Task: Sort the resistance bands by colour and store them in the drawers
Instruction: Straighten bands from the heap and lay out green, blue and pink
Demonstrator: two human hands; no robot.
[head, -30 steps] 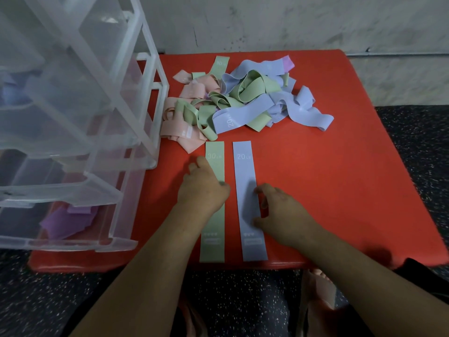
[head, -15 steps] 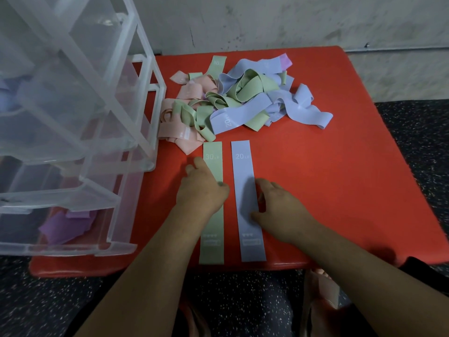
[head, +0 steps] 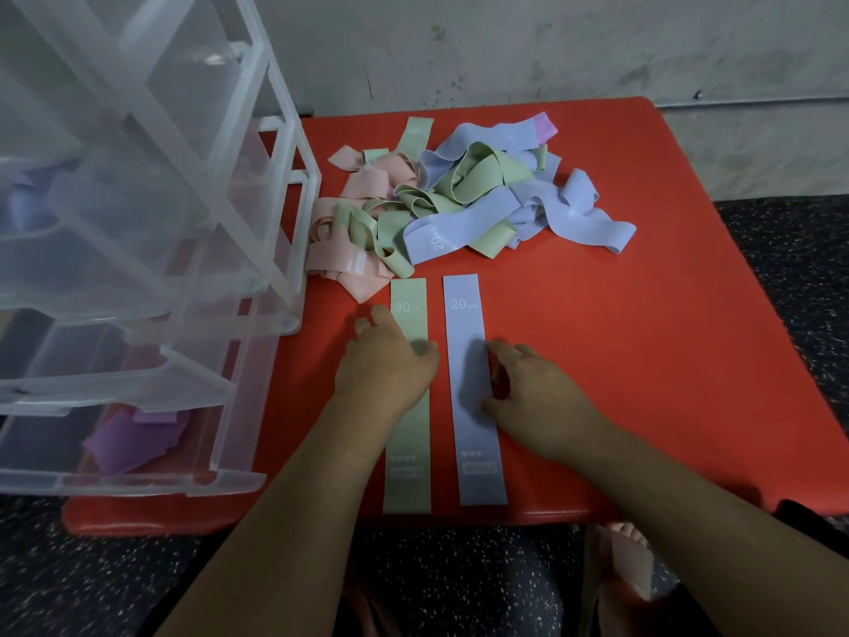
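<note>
Sorting underway: green band [head: 406,434] and blue band [head: 463,374] lie flat, side by side, just nearside of the pile [head: 459,200]. Left hand [head: 386,367] sits curled over the green, grip unclear to me; right hand [head: 535,390] pinches the blue's edge. Next, I reckon, lift one to the drawers [head: 138,268] left of the pile.

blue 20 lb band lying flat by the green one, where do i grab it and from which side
Likely the long right edge, coming from the right. The blue band lies flat and straight on the red table, so a grip must lift an edge; the green band runs close along its left, while bare table lies on its right, where the right hand rests.
</note>
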